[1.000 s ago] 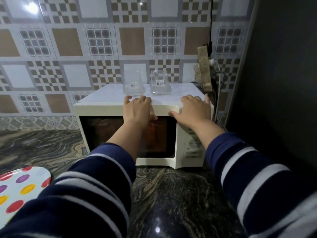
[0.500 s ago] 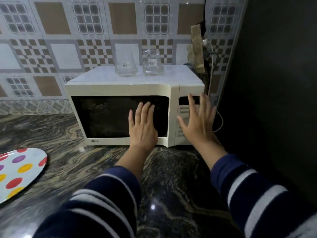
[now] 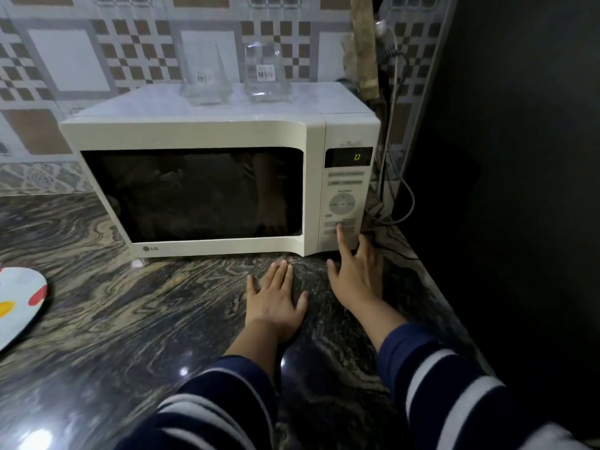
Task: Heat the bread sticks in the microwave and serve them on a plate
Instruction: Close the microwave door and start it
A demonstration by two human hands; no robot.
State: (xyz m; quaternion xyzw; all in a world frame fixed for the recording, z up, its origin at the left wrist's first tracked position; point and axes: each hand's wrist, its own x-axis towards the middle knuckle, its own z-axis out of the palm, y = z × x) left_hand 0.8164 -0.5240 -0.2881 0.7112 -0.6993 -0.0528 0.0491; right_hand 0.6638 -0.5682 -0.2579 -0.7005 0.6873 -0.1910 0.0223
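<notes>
A cream microwave (image 3: 207, 131) stands on the dark marbled counter with its door closed and its window dark; the display shows a green 0. No bread sticks are visible. My right hand (image 3: 355, 274) is spread open below the control panel (image 3: 345, 203), with its index fingertip touching a lower button. Flat on the counter in front of the door lies my left hand (image 3: 276, 302), fingers apart and holding nothing. A white plate with coloured dots (image 3: 19, 300) sits at the left edge, partly cut off.
Two clear glass containers (image 3: 204, 76) (image 3: 266, 74) stand on top of the microwave. Cables (image 3: 389, 125) hang down behind its right side. A dark wall (image 3: 519, 190) closes off the right. Patterned tiles cover the back wall.
Both hands came down from the microwave's top edge. The left slid off the door onto the counter; the right dropped to the panel's lower buttons. The view moved closer.
</notes>
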